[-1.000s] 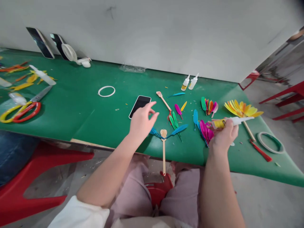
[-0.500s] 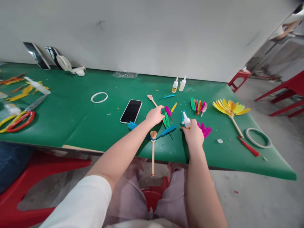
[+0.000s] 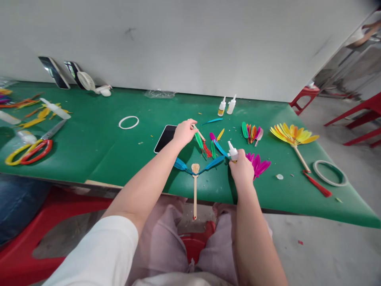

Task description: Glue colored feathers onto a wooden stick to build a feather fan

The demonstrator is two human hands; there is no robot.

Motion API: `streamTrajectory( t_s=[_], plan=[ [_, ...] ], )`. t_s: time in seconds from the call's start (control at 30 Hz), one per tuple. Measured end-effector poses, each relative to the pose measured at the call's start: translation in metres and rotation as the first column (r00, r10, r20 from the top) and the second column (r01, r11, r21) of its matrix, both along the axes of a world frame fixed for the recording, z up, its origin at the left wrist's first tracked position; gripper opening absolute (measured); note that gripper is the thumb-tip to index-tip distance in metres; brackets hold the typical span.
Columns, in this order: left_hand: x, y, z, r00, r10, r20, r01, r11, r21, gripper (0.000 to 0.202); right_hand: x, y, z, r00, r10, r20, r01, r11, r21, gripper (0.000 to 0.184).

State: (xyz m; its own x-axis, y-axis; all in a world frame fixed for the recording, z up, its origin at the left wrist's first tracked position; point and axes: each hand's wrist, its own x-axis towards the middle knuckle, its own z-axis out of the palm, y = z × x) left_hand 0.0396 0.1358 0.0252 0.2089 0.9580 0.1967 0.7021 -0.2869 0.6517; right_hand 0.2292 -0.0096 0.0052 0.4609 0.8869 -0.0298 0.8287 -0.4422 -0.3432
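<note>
My left hand (image 3: 185, 132) is closed around the upper part of a wooden fan handle (image 3: 199, 133), whose red tassel (image 3: 206, 149) lies on the table toward me. Green feathers (image 3: 213, 147) are beside that tassel. My right hand (image 3: 242, 169) grips a white glue bottle (image 3: 233, 151), nozzle up. Between my forearms, another wooden fan handle (image 3: 195, 194) juts over the table's near edge. Blue feathers (image 3: 212, 163) spread left and right from its heart-shaped head. Magenta feathers (image 3: 259, 164) fan out just right of my right hand.
A phone (image 3: 163, 139) lies partly behind my left hand. Two glue bottles (image 3: 222, 107) stand near the wall. At right are a yellow feather fan (image 3: 294, 137) and a tape roll (image 3: 330, 173). Scissors (image 3: 35, 151) and loose feathers lie left. Red stools (image 3: 306, 97) are beyond the table.
My left hand has shifted left and away from me, closing over the wooden handle's head; its tassel now shows. My right hand keeps the glue bottle, nearly unmoved. The view has shifted slightly.
</note>
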Motion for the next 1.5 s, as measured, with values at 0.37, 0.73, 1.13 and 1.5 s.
streamTrajectory(
  t_s=[0.37,0.73,1.13,1.5],
  plan=[
    [0.002,-0.02,0.01,0.94,-0.017,0.341,0.089,0.976,-0.197,0.018,0.003,0.003,-0.003,0.998,0.003,-0.066,0.007,0.989,0.151,0.029],
    [-0.039,-0.029,0.019,0.92,-0.082,0.384,0.195,0.944,-0.266,0.041,-0.001,0.008,-0.001,0.989,0.027,-0.142,-0.006,0.99,0.144,0.028],
    [-0.122,-0.073,-0.017,0.487,0.384,0.784,-0.407,0.895,-0.185,0.035,-0.05,0.003,0.016,0.525,0.385,-0.76,-0.209,0.923,0.323,0.033],
    [-0.146,-0.081,-0.04,0.304,0.395,0.867,-0.655,0.747,-0.11,0.036,-0.088,0.024,0.0,0.639,0.456,-0.619,-0.421,0.881,0.215,0.03]
  ],
)
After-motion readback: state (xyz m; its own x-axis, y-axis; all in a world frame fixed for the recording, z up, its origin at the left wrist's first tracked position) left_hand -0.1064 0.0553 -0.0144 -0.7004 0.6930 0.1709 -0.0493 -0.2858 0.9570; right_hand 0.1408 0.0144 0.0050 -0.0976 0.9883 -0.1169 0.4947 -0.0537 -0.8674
